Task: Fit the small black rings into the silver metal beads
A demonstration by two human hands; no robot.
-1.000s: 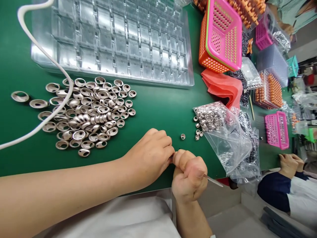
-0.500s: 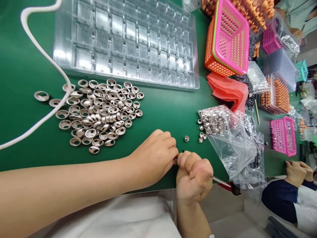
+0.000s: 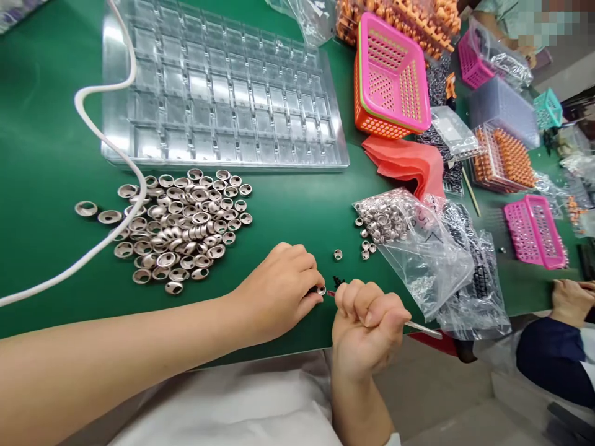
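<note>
Above the green tabletop, pinches a small metal ring between thumb and fingertips of the left hand; curls the right hand closed around a slim rod, its red end near the ring. Shows black bits just beyond, a ring pile leftward, a compartmented clear tray behind that.

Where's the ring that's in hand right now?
Head view, lower right of centre: the ring is in the fingertips of the left hand, just left of the right hand.

Silver ring in left hand; thin pale rod slanting from right hand.
</note>
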